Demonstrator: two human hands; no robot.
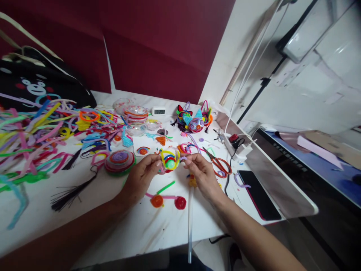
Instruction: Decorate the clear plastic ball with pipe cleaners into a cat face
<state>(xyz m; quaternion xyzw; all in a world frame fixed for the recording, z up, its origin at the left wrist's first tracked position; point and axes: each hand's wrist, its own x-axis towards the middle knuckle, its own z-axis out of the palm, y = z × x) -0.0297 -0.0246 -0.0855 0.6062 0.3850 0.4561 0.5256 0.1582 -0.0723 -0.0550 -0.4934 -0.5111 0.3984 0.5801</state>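
Over the middle of the white table, my left hand [145,175] pinches the left side of a small colourful pipe-cleaner craft [170,160]. It has a yellow rim, blue and red bands and a green round part. At its right side my right hand [203,175] is closed on a short light purple piece [183,159]. Below the hands lie an orange coil [157,201] and a red coil [180,203] on a pink strip, with a green piece [166,187] above. A clear glue stick [190,226] extends down beneath my right hand.
Loose pipe cleaners [42,131] heap on the left, near a black tassel [73,192] and coiled disc [120,162]. Orange-handled scissors [221,165], a phone [259,195] and a power strip [238,148] lie right. Finished crafts [194,120] and a small clock [158,111] stand behind.
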